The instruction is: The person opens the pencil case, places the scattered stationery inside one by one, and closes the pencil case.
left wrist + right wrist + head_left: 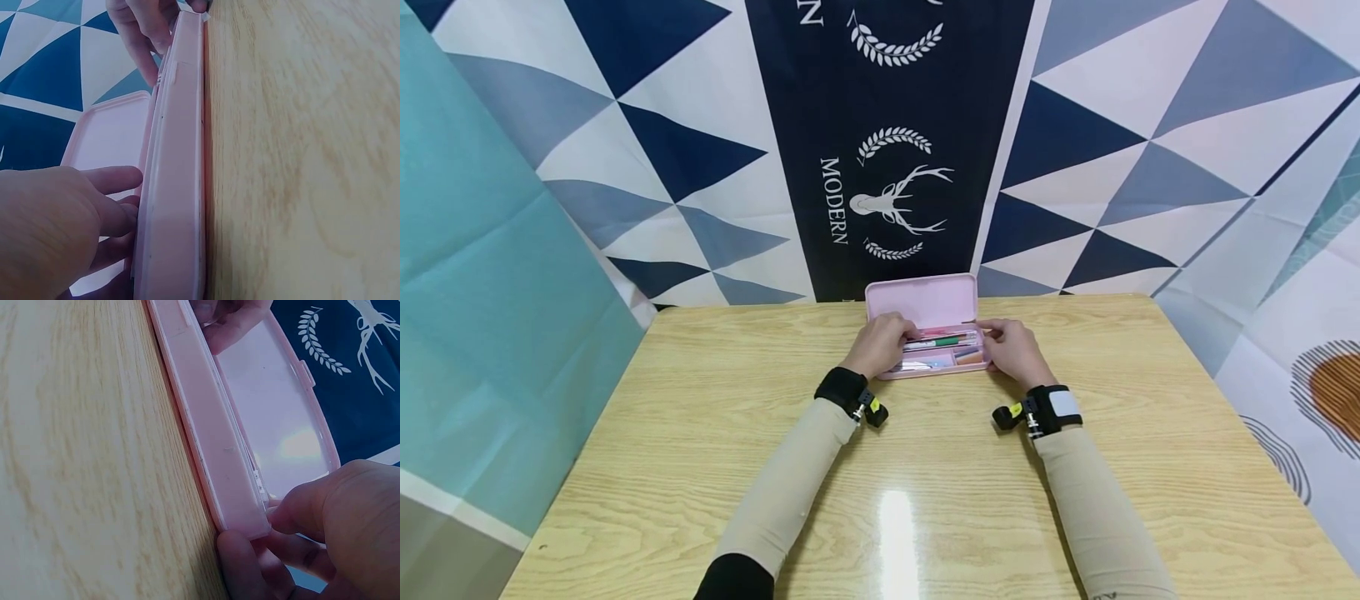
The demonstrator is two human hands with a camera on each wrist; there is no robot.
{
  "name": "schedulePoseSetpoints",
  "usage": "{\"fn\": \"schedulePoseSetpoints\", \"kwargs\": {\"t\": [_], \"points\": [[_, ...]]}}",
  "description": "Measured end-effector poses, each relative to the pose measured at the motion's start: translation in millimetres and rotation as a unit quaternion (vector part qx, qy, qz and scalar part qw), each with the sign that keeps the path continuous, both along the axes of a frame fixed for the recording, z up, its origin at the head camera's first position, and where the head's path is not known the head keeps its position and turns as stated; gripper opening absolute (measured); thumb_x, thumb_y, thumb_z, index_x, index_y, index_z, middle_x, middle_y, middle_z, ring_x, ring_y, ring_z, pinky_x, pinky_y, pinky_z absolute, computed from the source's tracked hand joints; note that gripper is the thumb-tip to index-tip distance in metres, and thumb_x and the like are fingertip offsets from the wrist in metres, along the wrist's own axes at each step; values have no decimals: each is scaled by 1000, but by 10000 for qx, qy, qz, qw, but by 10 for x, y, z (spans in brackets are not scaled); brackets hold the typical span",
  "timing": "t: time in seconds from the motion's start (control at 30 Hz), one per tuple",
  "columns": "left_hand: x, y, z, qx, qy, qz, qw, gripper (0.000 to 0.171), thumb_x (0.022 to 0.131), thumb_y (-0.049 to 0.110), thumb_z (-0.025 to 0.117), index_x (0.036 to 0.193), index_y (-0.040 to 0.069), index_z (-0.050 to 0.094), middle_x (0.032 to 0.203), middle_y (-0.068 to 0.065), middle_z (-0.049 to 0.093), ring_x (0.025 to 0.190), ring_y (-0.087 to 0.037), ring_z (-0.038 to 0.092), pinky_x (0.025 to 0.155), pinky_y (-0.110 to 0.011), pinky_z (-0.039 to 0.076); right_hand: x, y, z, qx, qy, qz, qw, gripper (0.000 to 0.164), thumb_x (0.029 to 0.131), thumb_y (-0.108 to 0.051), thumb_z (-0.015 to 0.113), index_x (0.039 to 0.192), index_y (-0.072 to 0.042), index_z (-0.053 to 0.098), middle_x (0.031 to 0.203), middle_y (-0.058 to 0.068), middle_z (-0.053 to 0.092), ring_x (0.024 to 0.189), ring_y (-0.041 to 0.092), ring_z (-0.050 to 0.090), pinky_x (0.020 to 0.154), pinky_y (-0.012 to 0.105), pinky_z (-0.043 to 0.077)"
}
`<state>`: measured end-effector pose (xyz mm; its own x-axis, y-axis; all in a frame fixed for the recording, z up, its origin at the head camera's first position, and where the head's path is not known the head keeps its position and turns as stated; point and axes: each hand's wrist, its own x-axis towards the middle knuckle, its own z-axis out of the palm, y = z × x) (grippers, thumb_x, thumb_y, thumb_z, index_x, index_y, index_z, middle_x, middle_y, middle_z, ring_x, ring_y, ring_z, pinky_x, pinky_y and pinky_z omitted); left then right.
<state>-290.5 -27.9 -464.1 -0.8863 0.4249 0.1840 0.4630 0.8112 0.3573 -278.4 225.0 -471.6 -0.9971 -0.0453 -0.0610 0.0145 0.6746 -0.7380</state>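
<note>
A pink pencil case [934,372] lies at the table's far edge, its lid [925,300] raised at the back. Inside are a green-and-white pen [942,342], several other slim pens or pencils, and an orange piece [970,358] in the front right compartment. My left hand [882,343] reaches over the left end, fingertips among the pens; whether it pinches one I cannot tell. In the left wrist view its spread fingers pass behind the front wall. My right hand [1015,350] grips the right end, thumb and fingers around the corner [259,528].
The wooden table [700,467] stretches toward me in front of the case. Behind its far edge hangs a patterned cloth [895,100] with a deer head, close behind the lid. Both wrists wear black straps with small cameras [876,412].
</note>
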Motion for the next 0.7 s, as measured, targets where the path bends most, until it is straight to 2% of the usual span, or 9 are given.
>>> {"fn": "schedulePoseSetpoints", "kwargs": {"t": [0.17,0.47,0.7], "points": [[-2,-8,30,49,42,-61,10000,28,92,0,63,106,17,79,96,0,70,90,-13,59,88,-32,55,6,-5,-4,21,145,-10,9999,42,95,-4,50,136,-5,61,106,21,65,60,14,62,49,22,54],[10,-31,144,185,197,-121,9996,27,90,0,63,108,15,77,100,-4,68,92,-17,58,84,-32,54,9,-2,7,69,149,-26,9999,41,97,-7,50,136,-5,61,105,21,67,58,14,62,49,24,54],[49,-144,92,603,133,75,9981,27,91,0,61,110,13,75,102,-3,66,93,-16,58,86,-33,53,7,-1,-4,63,144,-18,9999,40,98,-8,50,136,-6,61,97,20,67,57,14,62,49,24,54]]}}
